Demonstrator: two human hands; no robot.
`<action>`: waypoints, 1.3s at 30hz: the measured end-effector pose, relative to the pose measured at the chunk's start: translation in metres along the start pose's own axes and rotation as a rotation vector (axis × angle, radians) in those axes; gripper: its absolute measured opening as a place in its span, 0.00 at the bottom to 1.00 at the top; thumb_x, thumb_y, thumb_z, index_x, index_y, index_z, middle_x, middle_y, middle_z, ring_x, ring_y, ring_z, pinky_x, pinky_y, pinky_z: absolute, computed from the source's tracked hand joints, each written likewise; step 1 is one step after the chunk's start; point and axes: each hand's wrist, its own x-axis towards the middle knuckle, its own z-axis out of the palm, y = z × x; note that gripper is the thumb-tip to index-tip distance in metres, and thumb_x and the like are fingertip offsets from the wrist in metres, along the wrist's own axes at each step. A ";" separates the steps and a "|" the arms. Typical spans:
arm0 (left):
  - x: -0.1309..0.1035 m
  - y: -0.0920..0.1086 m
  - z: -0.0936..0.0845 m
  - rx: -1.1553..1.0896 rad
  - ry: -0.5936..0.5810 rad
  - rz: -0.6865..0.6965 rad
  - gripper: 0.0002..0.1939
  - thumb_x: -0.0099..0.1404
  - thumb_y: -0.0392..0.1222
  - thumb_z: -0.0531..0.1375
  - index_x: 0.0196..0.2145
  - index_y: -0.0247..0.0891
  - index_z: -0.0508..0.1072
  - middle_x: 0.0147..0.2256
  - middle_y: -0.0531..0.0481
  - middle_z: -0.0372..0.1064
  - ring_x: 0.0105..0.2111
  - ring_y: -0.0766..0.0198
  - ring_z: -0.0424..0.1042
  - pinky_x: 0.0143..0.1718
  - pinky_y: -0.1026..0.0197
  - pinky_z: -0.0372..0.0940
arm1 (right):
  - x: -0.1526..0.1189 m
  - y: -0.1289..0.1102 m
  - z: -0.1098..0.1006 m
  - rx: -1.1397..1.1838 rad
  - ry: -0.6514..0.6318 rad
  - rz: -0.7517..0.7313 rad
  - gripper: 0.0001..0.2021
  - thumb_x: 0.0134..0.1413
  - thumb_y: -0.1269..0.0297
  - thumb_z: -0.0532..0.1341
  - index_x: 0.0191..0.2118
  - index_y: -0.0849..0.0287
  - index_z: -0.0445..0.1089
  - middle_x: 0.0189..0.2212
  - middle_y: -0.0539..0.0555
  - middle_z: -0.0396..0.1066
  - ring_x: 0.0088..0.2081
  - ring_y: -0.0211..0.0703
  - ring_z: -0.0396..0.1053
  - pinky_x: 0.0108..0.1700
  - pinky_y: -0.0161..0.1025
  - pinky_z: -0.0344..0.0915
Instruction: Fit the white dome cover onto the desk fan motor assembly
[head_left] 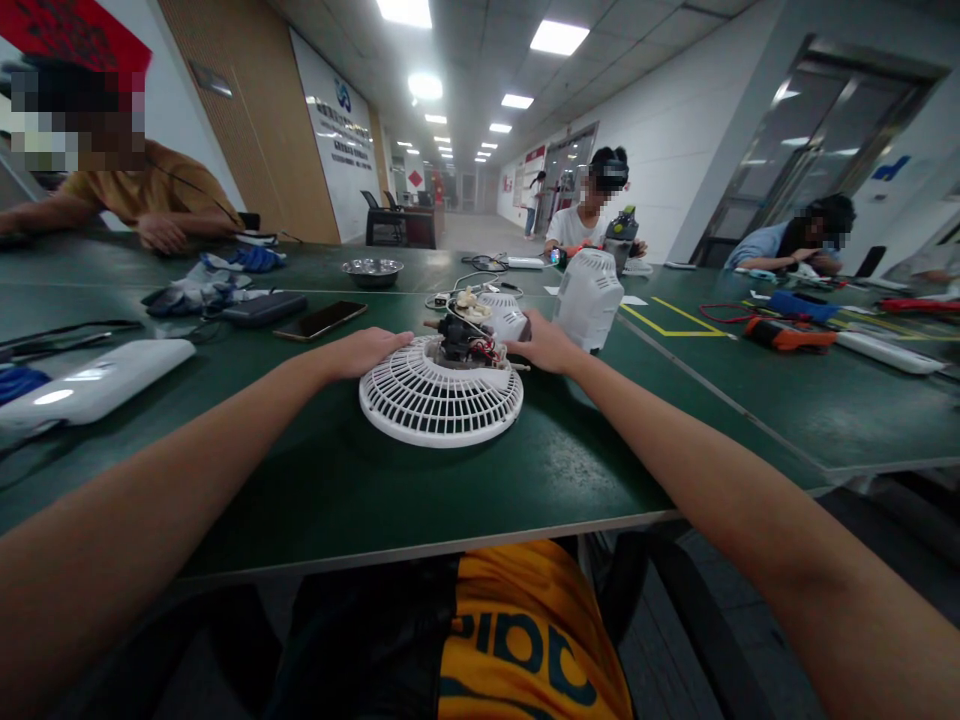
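On the green table [315,480] a white fan grille [440,398] lies flat at centre, bearing a dark motor [463,342]. Left hand [365,351] rests open-fingered at ten o'clock; right hand [547,344] at two o'clock, grip unclear.

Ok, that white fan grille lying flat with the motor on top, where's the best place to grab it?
Probably by the rim, from both sides. The grille lies flat on the table, a wide round disc, and the motor with its loose wires sits at the far edge, so a centre grip looks awkward. The left hand and right hand already rest at its far rim.
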 end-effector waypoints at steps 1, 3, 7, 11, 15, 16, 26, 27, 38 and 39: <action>0.000 0.000 0.000 -0.011 -0.038 0.025 0.36 0.68 0.67 0.42 0.41 0.38 0.80 0.43 0.43 0.79 0.43 0.52 0.76 0.47 0.58 0.65 | 0.000 0.000 0.000 0.000 0.000 -0.004 0.38 0.57 0.48 0.65 0.64 0.69 0.56 0.55 0.71 0.70 0.52 0.60 0.72 0.55 0.51 0.67; 0.000 -0.001 -0.001 -0.025 -0.084 0.043 0.37 0.69 0.67 0.40 0.42 0.37 0.79 0.42 0.42 0.78 0.43 0.51 0.76 0.47 0.58 0.65 | 0.000 0.000 0.000 -0.002 -0.002 0.000 0.38 0.57 0.47 0.65 0.64 0.69 0.56 0.55 0.70 0.71 0.52 0.59 0.72 0.54 0.51 0.67; -0.001 -0.001 -0.002 -0.013 -0.069 0.029 0.38 0.68 0.67 0.40 0.43 0.37 0.79 0.42 0.43 0.79 0.42 0.51 0.76 0.45 0.58 0.65 | 0.001 0.001 0.000 -0.014 -0.003 0.013 0.39 0.56 0.46 0.65 0.64 0.68 0.56 0.55 0.70 0.71 0.51 0.58 0.72 0.55 0.51 0.67; -0.002 0.001 -0.002 -0.027 -0.062 0.036 0.37 0.69 0.67 0.41 0.44 0.38 0.79 0.42 0.44 0.79 0.42 0.51 0.76 0.46 0.57 0.65 | 0.001 0.001 0.001 -0.008 -0.002 0.009 0.39 0.57 0.46 0.65 0.64 0.68 0.56 0.55 0.70 0.71 0.52 0.59 0.72 0.55 0.51 0.67; -0.003 0.003 -0.002 -0.063 -0.080 0.017 0.36 0.68 0.68 0.42 0.39 0.38 0.79 0.38 0.43 0.78 0.41 0.51 0.76 0.45 0.57 0.65 | 0.000 0.000 0.000 -0.002 -0.004 -0.001 0.38 0.57 0.47 0.65 0.63 0.69 0.57 0.54 0.70 0.71 0.51 0.59 0.72 0.54 0.51 0.67; -0.003 0.003 -0.002 -0.062 -0.078 0.016 0.36 0.68 0.68 0.42 0.37 0.38 0.78 0.38 0.43 0.78 0.40 0.52 0.76 0.44 0.56 0.65 | 0.000 0.000 0.000 -0.005 -0.005 -0.001 0.38 0.57 0.47 0.66 0.63 0.68 0.57 0.54 0.70 0.71 0.51 0.59 0.72 0.54 0.50 0.68; 0.002 -0.004 0.000 -0.061 -0.053 0.046 0.32 0.68 0.67 0.45 0.32 0.40 0.77 0.36 0.44 0.77 0.40 0.50 0.75 0.46 0.56 0.65 | -0.002 -0.003 -0.001 0.016 -0.016 0.016 0.39 0.57 0.48 0.65 0.65 0.69 0.55 0.55 0.71 0.71 0.52 0.60 0.72 0.55 0.52 0.67; 0.002 -0.005 0.000 -0.067 -0.051 0.051 0.32 0.68 0.67 0.45 0.33 0.40 0.77 0.36 0.43 0.77 0.40 0.50 0.75 0.46 0.56 0.65 | -0.002 -0.004 -0.001 0.017 -0.017 0.020 0.39 0.57 0.48 0.65 0.65 0.69 0.55 0.55 0.72 0.70 0.53 0.60 0.72 0.55 0.53 0.67; -0.002 0.001 -0.003 -0.076 -0.107 0.012 0.32 0.72 0.63 0.43 0.38 0.35 0.77 0.36 0.45 0.78 0.39 0.54 0.73 0.44 0.59 0.64 | -0.006 -0.009 -0.004 0.009 -0.015 0.016 0.37 0.57 0.50 0.65 0.64 0.68 0.56 0.56 0.71 0.70 0.55 0.62 0.70 0.56 0.54 0.66; -0.004 0.002 -0.003 -0.075 -0.113 0.011 0.33 0.73 0.62 0.43 0.39 0.33 0.77 0.36 0.45 0.78 0.38 0.55 0.72 0.44 0.59 0.64 | -0.005 -0.009 -0.005 0.005 -0.016 0.012 0.37 0.57 0.50 0.65 0.64 0.68 0.55 0.56 0.71 0.70 0.55 0.62 0.70 0.56 0.55 0.66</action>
